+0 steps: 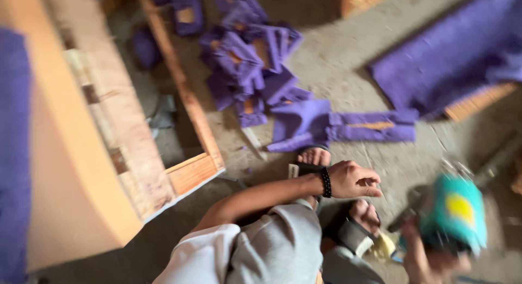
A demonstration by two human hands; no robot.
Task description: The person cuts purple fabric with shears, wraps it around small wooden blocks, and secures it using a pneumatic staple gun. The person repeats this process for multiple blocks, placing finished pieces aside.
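Left hand [354, 179]: loosely curled, holding nothing, above the sandalled foot [314, 156].
Right hand [429, 257]: gripping a teal tool [454, 214], blurred.

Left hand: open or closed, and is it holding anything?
Loosely curled and empty: the left hand hangs over the concrete floor, fingers bent, gripping nothing.

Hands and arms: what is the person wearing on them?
The left hand is bare, with a black beaded bracelet round the wrist and a short white sleeve up by the shoulder. The right hand is blurred at the picture's bottom edge; its forearm looks bare, with nothing worn that I can make out.
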